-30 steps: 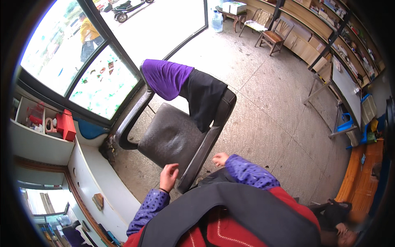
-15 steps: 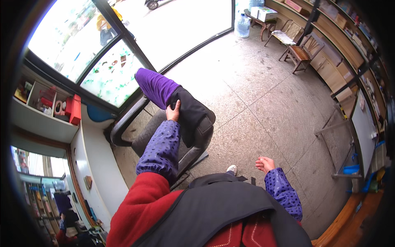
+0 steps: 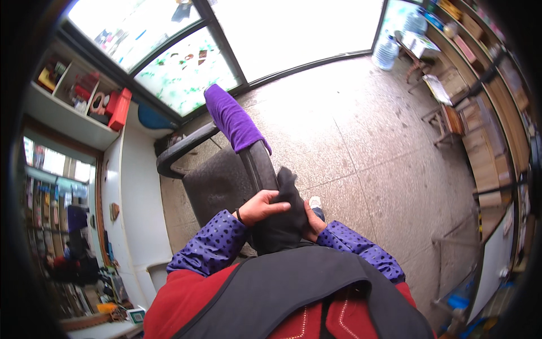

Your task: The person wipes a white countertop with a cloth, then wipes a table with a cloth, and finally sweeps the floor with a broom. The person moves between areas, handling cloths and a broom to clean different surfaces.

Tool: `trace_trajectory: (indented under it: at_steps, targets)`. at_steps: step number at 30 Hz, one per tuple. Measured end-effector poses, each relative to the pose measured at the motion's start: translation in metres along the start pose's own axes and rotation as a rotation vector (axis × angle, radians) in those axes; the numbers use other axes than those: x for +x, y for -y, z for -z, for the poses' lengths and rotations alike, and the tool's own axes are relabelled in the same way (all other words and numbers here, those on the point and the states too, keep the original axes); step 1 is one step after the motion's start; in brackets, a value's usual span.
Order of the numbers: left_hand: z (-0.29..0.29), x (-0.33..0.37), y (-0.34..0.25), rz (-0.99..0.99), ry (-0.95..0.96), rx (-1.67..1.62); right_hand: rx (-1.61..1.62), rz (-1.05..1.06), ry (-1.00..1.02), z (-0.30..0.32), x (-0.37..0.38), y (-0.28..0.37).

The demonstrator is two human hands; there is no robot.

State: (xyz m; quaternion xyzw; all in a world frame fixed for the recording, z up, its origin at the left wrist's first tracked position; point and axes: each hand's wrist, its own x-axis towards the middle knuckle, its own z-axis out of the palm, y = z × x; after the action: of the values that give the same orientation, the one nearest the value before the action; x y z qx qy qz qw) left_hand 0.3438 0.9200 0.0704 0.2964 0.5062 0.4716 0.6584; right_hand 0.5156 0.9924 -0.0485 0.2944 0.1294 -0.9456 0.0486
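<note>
Close in front of my body, a bunched black cloth (image 3: 289, 212) is held between both hands. My left hand (image 3: 262, 207) grips its left side, thumb pointing across it, with a dark band around the wrist. My right hand (image 3: 314, 221) is closed on the cloth's right side, its fingers partly hidden behind the fabric. Just beyond the hands stands a chair with a dark grey seat (image 3: 217, 179) and black padded rails. A purple towel (image 3: 234, 118) lies draped over the far part of the rail nearest the cloth.
A white cabinet (image 3: 139, 198) and a mirror (image 3: 59, 226) stand on the left, below a shelf with a red box (image 3: 119, 110). Glass doors are ahead. At the right are water bottles (image 3: 386, 53), a wooden chair (image 3: 450, 121), shelving and a metal frame (image 3: 451, 237).
The black cloth has come off the chair rail and toward my body. My right hand, earlier apart at the right, now holds it too. The purple towel stays on the rail.
</note>
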Motion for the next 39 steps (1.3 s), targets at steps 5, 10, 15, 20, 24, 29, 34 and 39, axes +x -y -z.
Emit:
trace_trajectory:
  at_steps: [5, 10, 15, 20, 24, 29, 34, 39]
  targets:
    - [0.083, -0.003, -0.016, -0.026, -0.46, 0.198, -0.519, -0.228, -0.06, 0.021, 0.011, 0.093]
    - [0.147, -0.034, -0.027, 0.002, -0.535, 0.096, -0.895, -0.228, -0.223, 0.033, 0.036, 0.164]
    - [0.146, -0.003, -0.021, 0.324, -0.895, 1.125, -1.352, 0.438, -0.01, -0.001, 0.12, 0.214]
    - [0.084, 0.054, -0.032, -0.265, -1.245, 0.847, -1.712, 0.939, 0.127, -0.057, 0.2, 0.223]
    - [0.025, 0.12, -0.033, -0.142, -1.113, 0.235, -1.844, 0.961, 0.416, -0.091, 0.24, 0.244]
    - [0.028, 0.181, -0.03, -0.268, -1.231, -0.547, -1.616, 0.691, 0.609, -0.119, 0.223, 0.326]
    - [0.091, 0.216, -0.07, -0.867, -1.145, -1.298, -1.647, 0.404, 1.318, -0.114, 0.169, 0.398]
    - [0.066, 0.243, -0.101, -0.807, -1.372, -1.127, -1.354, 0.07, 0.784, -0.111, 0.228, 0.438]
